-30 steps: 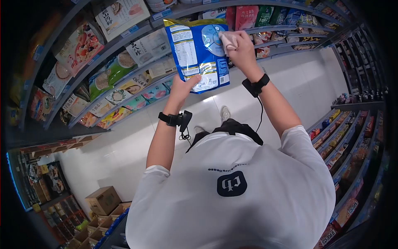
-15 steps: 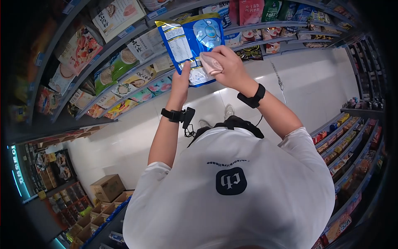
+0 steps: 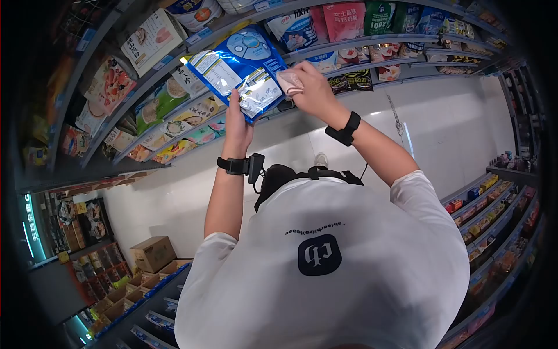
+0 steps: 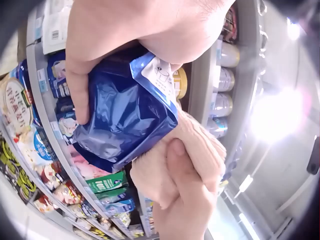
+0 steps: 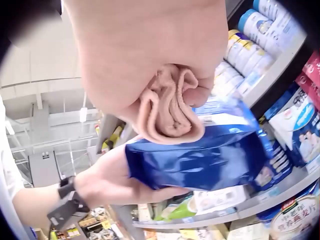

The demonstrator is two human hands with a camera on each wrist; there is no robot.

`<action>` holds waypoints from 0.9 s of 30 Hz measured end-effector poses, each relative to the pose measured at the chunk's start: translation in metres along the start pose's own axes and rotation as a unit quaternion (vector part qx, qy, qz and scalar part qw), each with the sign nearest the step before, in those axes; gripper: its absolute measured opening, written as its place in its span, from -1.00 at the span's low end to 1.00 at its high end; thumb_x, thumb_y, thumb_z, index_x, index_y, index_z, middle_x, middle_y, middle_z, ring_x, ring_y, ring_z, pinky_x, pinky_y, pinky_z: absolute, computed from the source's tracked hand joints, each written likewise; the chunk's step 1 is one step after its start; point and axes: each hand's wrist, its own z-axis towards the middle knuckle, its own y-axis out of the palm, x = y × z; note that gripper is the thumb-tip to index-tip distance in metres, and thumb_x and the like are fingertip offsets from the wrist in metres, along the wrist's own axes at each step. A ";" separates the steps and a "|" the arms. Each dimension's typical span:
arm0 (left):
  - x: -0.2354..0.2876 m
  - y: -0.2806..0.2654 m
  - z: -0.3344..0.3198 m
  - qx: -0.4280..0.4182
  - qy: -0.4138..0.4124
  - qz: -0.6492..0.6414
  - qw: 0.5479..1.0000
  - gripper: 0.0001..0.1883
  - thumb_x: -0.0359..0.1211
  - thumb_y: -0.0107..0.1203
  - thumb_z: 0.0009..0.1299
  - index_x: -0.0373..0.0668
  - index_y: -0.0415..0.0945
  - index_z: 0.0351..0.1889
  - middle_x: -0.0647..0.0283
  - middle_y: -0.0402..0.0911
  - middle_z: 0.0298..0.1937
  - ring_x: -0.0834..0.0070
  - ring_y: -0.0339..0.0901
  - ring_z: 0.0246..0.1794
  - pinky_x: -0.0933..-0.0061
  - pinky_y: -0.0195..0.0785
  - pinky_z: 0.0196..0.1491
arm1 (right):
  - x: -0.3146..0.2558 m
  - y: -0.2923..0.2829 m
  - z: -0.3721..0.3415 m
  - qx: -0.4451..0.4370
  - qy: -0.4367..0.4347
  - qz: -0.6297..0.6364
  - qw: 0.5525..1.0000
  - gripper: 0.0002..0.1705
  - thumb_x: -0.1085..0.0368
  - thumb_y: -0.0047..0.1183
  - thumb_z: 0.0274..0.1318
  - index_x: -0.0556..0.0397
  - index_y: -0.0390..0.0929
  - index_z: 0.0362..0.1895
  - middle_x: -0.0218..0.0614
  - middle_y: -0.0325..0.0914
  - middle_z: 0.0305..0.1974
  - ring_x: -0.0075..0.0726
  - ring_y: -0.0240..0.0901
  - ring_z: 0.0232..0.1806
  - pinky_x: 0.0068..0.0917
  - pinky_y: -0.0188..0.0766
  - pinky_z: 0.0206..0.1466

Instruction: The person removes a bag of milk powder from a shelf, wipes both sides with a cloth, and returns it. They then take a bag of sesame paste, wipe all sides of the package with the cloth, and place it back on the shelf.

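Note:
A glossy blue foil pouch [image 3: 235, 72] with white printed panels is held up in front of the shelves. My left hand [image 3: 237, 125] grips it by its lower end, thumb on the printed side and fingers behind. In the left wrist view the pouch's folded bottom [image 4: 125, 112] faces the camera. My right hand [image 3: 317, 90] clutches a folded pink cloth [image 3: 290, 83] at the pouch's right edge. The right wrist view shows the cloth's bunched folds [image 5: 172, 112] against the blue foil [image 5: 200, 162].
Curved shelves [image 3: 372, 39] packed with bagged goods run close behind the pouch. White tubs [image 5: 245, 55] stand on another shelf. More stocked shelves [image 3: 494, 232] are on the right, and a cardboard box [image 3: 153, 253] sits at the lower left. Pale tiled floor [image 3: 372, 122] lies below.
My right hand moved the cloth from the pouch's upper right down across its lower part, then to its right edge. The pouch shifted left and tilted in my left hand.

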 end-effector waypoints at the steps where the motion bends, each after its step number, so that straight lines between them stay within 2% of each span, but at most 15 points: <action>1: -0.002 0.004 0.002 0.004 0.001 0.001 1.000 -0.49 -0.07 -0.13 0.63 -0.26 0.28 0.33 0.10 0.52 0.25 0.32 0.55 0.19 0.28 0.44 0.22 | -0.008 -0.001 -0.004 -0.006 -0.006 0.076 0.997 -0.56 0.44 0.20 -0.16 -0.01 0.66 -0.05 -0.19 0.48 -0.17 0.02 0.50 -0.11 -0.19 0.49 -0.01; 2: -0.004 0.007 0.003 -0.004 0.010 -0.003 1.000 -0.50 -0.07 -0.14 0.63 -0.25 0.29 0.33 0.12 0.51 0.25 0.33 0.55 0.18 0.27 0.43 0.24 | -0.017 -0.005 -0.008 -0.052 -0.051 0.111 0.991 -0.57 0.40 0.20 -0.10 0.00 0.67 -0.02 -0.21 0.52 -0.18 0.03 0.52 -0.09 -0.24 0.51 -0.06; 3: -0.007 0.009 0.003 -0.011 0.020 -0.007 1.000 -0.51 -0.08 -0.14 0.63 -0.24 0.29 0.33 0.14 0.51 0.25 0.33 0.55 0.18 0.27 0.42 0.25 | -0.022 -0.008 -0.009 -0.055 -0.051 0.115 0.990 -0.57 0.40 0.20 -0.10 0.00 0.67 -0.02 -0.21 0.52 -0.18 0.03 0.52 -0.09 -0.24 0.51 -0.06; 5: -0.009 0.011 0.004 -0.024 0.023 -0.010 0.999 -0.51 -0.09 -0.12 0.63 -0.25 0.28 0.33 0.16 0.49 0.27 0.34 0.51 0.21 0.26 0.40 0.27 | -0.027 -0.011 -0.008 -0.066 -0.097 0.066 0.991 -0.56 0.42 0.22 -0.13 -0.02 0.68 -0.03 -0.22 0.52 -0.17 0.02 0.53 -0.10 -0.24 0.51 -0.06; 6: -0.009 0.015 0.005 -0.013 0.023 -0.003 1.000 -0.52 -0.11 -0.10 0.62 -0.25 0.28 0.33 0.16 0.49 0.27 0.35 0.49 0.23 0.26 0.40 0.26 | -0.018 -0.008 -0.002 -0.028 -0.055 0.036 0.997 -0.54 0.44 0.21 -0.16 0.00 0.67 -0.03 -0.23 0.51 -0.15 0.00 0.52 -0.08 -0.23 0.50 -0.05; 7: -0.010 0.021 0.006 -0.002 0.022 0.003 1.000 -0.52 -0.12 -0.09 0.62 -0.25 0.28 0.33 0.16 0.48 0.28 0.36 0.47 0.25 0.26 0.39 0.26 | -0.011 -0.003 0.005 -0.026 -0.060 0.038 0.997 -0.54 0.44 0.21 -0.16 0.00 0.67 -0.03 -0.23 0.51 -0.15 0.00 0.52 -0.08 -0.23 0.50 -0.05; 9: -0.015 0.024 0.009 0.009 0.042 0.004 0.999 -0.52 -0.13 -0.06 0.61 -0.25 0.28 0.32 0.17 0.48 0.27 0.38 0.44 0.27 0.27 0.40 0.23 | -0.003 0.002 0.013 -0.052 0.018 0.056 0.997 -0.54 0.45 0.22 -0.16 0.02 0.65 -0.04 -0.24 0.50 -0.13 -0.03 0.51 -0.06 -0.23 0.49 -0.05; 11: -0.024 0.018 0.018 -0.007 0.045 -0.006 0.999 -0.48 -0.07 -0.05 0.60 -0.27 0.28 0.32 0.16 0.49 0.25 0.39 0.47 0.24 0.29 0.40 0.23 | -0.030 -0.005 0.015 -0.097 -0.116 0.085 0.985 -0.58 0.45 0.24 -0.18 0.04 0.63 -0.09 -0.25 0.49 -0.14 -0.04 0.49 -0.07 -0.21 0.49 -0.08; 13: -0.016 0.030 0.007 0.004 0.006 -0.011 1.000 -0.42 0.02 -0.12 0.60 -0.29 0.28 0.31 0.14 0.49 0.24 0.39 0.49 0.21 0.32 0.40 0.23 | -0.036 -0.006 0.019 -0.156 -0.172 0.076 0.970 -0.58 0.46 0.25 -0.20 0.02 0.62 -0.11 -0.23 0.47 -0.15 -0.05 0.48 -0.07 -0.21 0.49 -0.10; 17: -0.017 0.031 0.009 0.007 0.043 0.040 0.998 -0.36 0.09 -0.28 0.63 -0.32 0.26 0.33 0.12 0.48 0.25 0.39 0.50 0.22 0.35 0.40 0.23 | -0.026 -0.010 0.041 -0.159 -0.163 -0.001 0.974 -0.58 0.48 0.25 -0.22 0.02 0.61 -0.12 -0.22 0.45 -0.16 -0.04 0.46 -0.07 -0.22 0.50 -0.11; 19: -0.014 0.037 0.008 -0.008 0.046 0.032 0.998 -0.37 0.07 -0.27 0.63 -0.31 0.25 0.35 0.13 0.47 0.26 0.38 0.48 0.24 0.34 0.39 0.24 | -0.024 -0.008 0.050 -0.055 -0.117 -0.038 0.991 -0.56 0.49 0.24 -0.23 0.03 0.61 -0.11 -0.22 0.44 -0.17 -0.04 0.44 -0.07 -0.22 0.50 -0.12; 21: -0.008 0.038 0.007 -0.005 0.039 0.012 0.999 -0.39 0.05 -0.25 0.64 -0.29 0.25 0.35 0.15 0.47 0.26 0.38 0.49 0.24 0.33 0.39 0.25 | -0.027 -0.003 0.045 -0.084 -0.157 -0.026 0.984 -0.56 0.50 0.24 -0.23 0.02 0.61 -0.11 -0.23 0.44 -0.18 -0.06 0.45 -0.08 -0.25 0.50 -0.13; 23: -0.003 0.032 0.009 -0.024 -0.037 -0.004 0.999 -0.42 0.03 -0.22 0.64 -0.27 0.26 0.35 0.17 0.47 0.24 0.39 0.50 0.21 0.34 0.39 0.25 | -0.035 -0.004 0.035 -0.190 -0.226 0.022 0.955 -0.57 0.49 0.24 -0.22 0.01 0.61 -0.12 -0.25 0.44 -0.18 -0.10 0.45 -0.08 -0.26 0.50 -0.14; 25: -0.006 0.026 0.012 -0.021 -0.036 -0.003 0.999 -0.43 0.02 -0.20 0.63 -0.26 0.29 0.33 0.19 0.50 0.20 0.41 0.51 0.15 0.35 0.39 0.21 | -0.038 -0.016 0.034 -0.222 -0.229 0.039 0.947 -0.60 0.49 0.24 -0.24 0.00 0.63 -0.15 -0.29 0.44 -0.18 -0.14 0.44 -0.08 -0.27 0.50 -0.14; 27: -0.009 0.023 0.012 -0.015 -0.020 0.073 0.997 -0.44 0.04 -0.20 0.63 -0.25 0.34 0.30 0.18 0.51 0.19 0.43 0.50 0.12 0.36 0.38 0.15 | -0.038 -0.027 0.036 -0.301 -0.262 0.017 0.917 -0.64 0.48 0.24 -0.26 0.01 0.65 -0.22 -0.34 0.45 -0.20 -0.17 0.44 -0.08 -0.29 0.51 -0.15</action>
